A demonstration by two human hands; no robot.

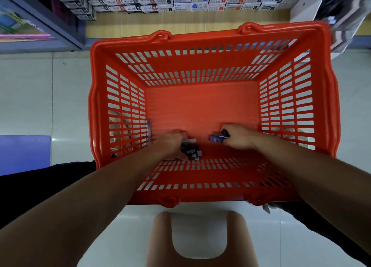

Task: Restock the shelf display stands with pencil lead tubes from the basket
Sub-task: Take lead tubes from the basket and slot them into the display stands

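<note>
Few lead tubes [216, 139] in basket [200, 108], seemingly held

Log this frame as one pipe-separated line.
phase: pickup | left hand: grips dark tubes | right hand: grips blue tube | basket: red, almost empty

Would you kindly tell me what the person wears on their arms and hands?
Nothing that shows: the left hand and right hand are ungloved, with no rings visible, and the left forearm and right forearm are bare, with no sleeves, watch or bracelet in view.
</note>
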